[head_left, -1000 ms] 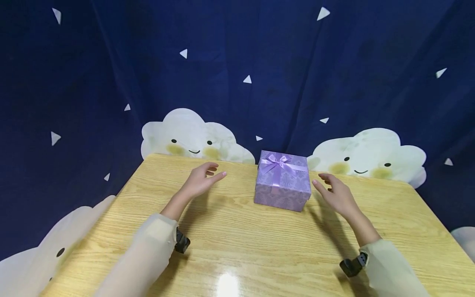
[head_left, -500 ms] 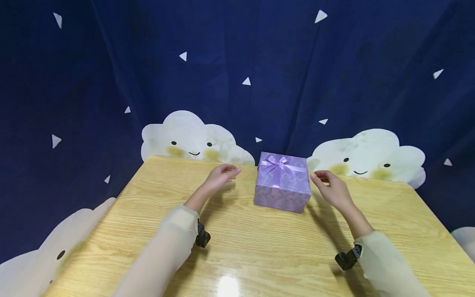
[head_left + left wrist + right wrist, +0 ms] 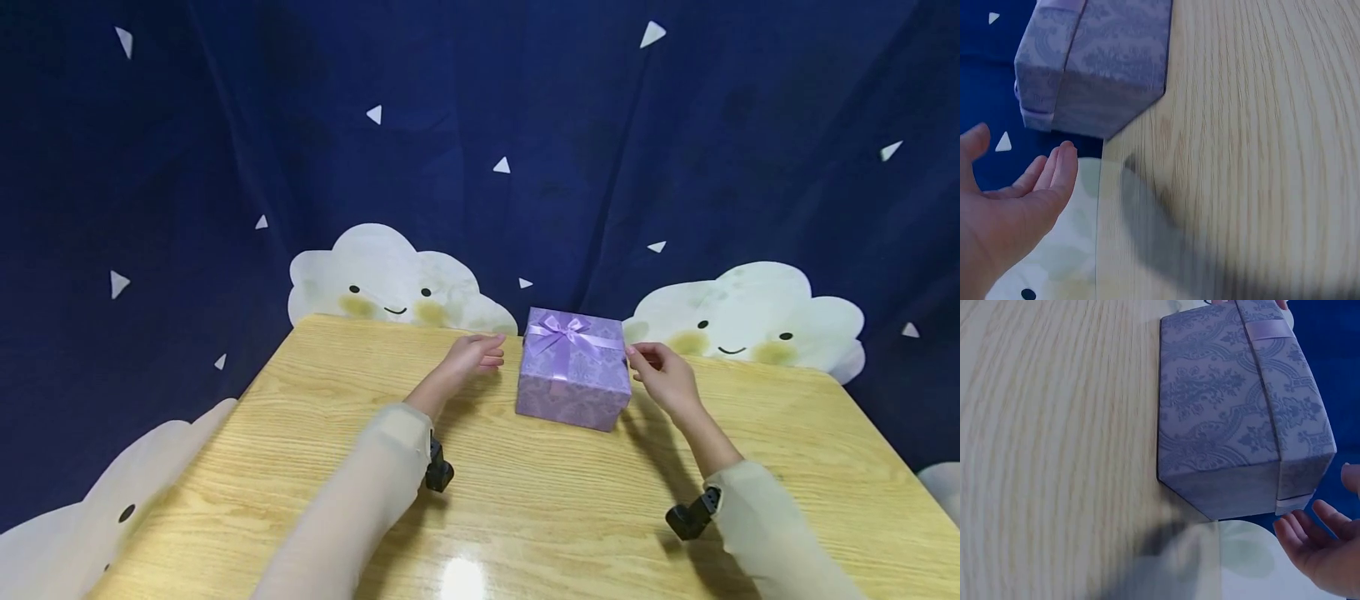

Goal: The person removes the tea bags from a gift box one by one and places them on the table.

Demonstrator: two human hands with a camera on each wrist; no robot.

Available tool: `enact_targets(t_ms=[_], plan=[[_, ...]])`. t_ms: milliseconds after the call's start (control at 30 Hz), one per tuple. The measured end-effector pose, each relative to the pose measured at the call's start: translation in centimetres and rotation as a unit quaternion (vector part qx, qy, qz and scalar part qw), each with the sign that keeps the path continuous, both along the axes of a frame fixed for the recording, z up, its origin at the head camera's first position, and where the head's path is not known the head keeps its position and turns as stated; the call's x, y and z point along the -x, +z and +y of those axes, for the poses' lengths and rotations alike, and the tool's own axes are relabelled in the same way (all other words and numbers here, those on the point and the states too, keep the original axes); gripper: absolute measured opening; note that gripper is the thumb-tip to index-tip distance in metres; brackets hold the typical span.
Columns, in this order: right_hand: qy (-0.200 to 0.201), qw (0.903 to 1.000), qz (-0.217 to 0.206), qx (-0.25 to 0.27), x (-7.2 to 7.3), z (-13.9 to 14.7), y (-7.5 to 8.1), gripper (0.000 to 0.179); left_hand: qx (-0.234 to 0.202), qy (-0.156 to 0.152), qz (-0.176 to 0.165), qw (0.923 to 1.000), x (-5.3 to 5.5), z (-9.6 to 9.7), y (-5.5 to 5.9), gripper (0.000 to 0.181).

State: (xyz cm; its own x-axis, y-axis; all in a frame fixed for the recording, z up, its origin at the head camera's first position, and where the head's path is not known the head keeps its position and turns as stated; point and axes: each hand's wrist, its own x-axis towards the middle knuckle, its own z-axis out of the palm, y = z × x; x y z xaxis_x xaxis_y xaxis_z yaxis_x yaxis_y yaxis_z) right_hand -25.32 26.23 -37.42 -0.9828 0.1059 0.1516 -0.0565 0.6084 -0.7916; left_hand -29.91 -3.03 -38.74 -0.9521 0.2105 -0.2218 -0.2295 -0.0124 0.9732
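Observation:
A purple patterned gift box with its lid on stands near the far edge of the wooden table. A lilac ribbon and bow cross the lid. My left hand hovers to the left of the box, a small gap between fingertips and box side; in the left wrist view its fingers are relaxed and bent, holding nothing. At the box's right side is my right hand, fingertips by the lid's edge. The right wrist view shows those fingers close beneath the lid rim; whether they touch I cannot tell.
The light wooden table ends just behind the box. Beyond hangs a dark blue curtain with white triangles and smiling clouds. Each wrist wears a small black camera.
My left hand has moved right, closer to the box. The right hand has shifted slightly left, up to the lid's edge. The box has stayed put.

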Motion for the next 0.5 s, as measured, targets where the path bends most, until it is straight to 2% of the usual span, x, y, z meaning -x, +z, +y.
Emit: enact_targets(t_ms=[100, 200, 367, 500], plan=[[-0.007, 0.9976, -0.015, 0.067, -0.1, -0.4, -0.2, 0.048, -0.017, 0.004, -0.026, 0.9995, 0.1, 0.8, -0.1, 0.051], [-0.021, 0.9908, -0.044, 0.126, -0.1, -0.7, -0.3, 0.049, -0.024, 0.008, -0.044, 0.9987, 0.1, 1.5, -0.2, 0.05], [-0.026, 0.9702, -0.1, 0.219, 0.0, -1.0, -0.2, 0.052, -0.02, 0.018, -0.052, 0.9983, 0.2, 2.5, 0.0, 0.046], [-0.018, 0.953, -0.145, 0.266, 0.0, -0.9, 0.1, 0.053, -0.02, 0.026, -0.058, 0.9978, 0.3, 3.1, 0.2, 0.041]])
